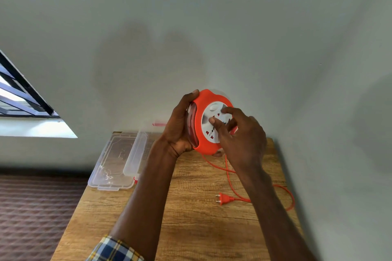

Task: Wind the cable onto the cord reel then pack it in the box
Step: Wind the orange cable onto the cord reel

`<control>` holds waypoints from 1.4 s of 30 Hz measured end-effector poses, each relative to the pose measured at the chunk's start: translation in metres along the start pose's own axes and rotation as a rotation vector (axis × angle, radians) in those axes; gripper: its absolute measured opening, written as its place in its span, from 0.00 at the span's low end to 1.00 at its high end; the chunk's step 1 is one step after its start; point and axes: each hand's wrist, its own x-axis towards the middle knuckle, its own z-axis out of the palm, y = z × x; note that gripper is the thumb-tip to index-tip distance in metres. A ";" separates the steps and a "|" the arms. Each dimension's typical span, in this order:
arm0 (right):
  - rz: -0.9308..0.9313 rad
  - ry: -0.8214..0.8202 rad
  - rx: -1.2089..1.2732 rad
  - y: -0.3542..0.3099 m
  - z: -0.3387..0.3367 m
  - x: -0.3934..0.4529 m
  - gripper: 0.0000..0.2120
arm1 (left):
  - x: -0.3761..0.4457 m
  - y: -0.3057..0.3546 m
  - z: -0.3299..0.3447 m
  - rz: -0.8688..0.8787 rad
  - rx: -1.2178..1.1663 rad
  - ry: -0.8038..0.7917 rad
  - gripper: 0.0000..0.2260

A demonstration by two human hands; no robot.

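An orange cord reel (201, 131) with a white socket face is held up above the far end of the wooden table (191, 218). My left hand (180, 125) grips its left rim. My right hand (239, 133) rests its fingertips on the white socket disc. An orange cable (231, 186) hangs from the reel's bottom, loops across the table to the right, and ends in an orange two-pin plug (224, 199) lying flat. A clear plastic box (137, 150) stands at the table's far left, partly hidden by my left forearm.
The box's clear lid (112, 165) lies left of the box, overhanging the table's edge. A plain wall stands right behind the table. A barred window (19, 95) is at the left, with patterned brown flooring below it.
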 end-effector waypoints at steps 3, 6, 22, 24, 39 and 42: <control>-0.201 -0.108 0.018 0.015 -0.002 0.005 0.21 | 0.000 0.001 -0.003 0.013 -0.010 -0.004 0.29; -0.293 -0.230 0.032 0.027 -0.004 0.008 0.31 | -0.001 0.001 -0.007 0.005 -0.021 0.002 0.30; 0.087 -0.053 0.039 -0.004 0.003 -0.004 0.28 | -0.003 -0.001 0.001 -0.005 0.049 0.058 0.31; 0.048 -0.049 0.025 -0.003 0.003 -0.005 0.26 | -0.002 -0.001 0.000 -0.003 0.051 0.066 0.30; -0.376 -0.227 0.106 0.027 -0.002 0.004 0.26 | -0.003 0.005 -0.010 0.025 0.025 0.055 0.28; -0.382 -0.192 0.042 0.027 -0.001 0.006 0.28 | -0.001 0.004 -0.011 0.016 0.034 0.060 0.30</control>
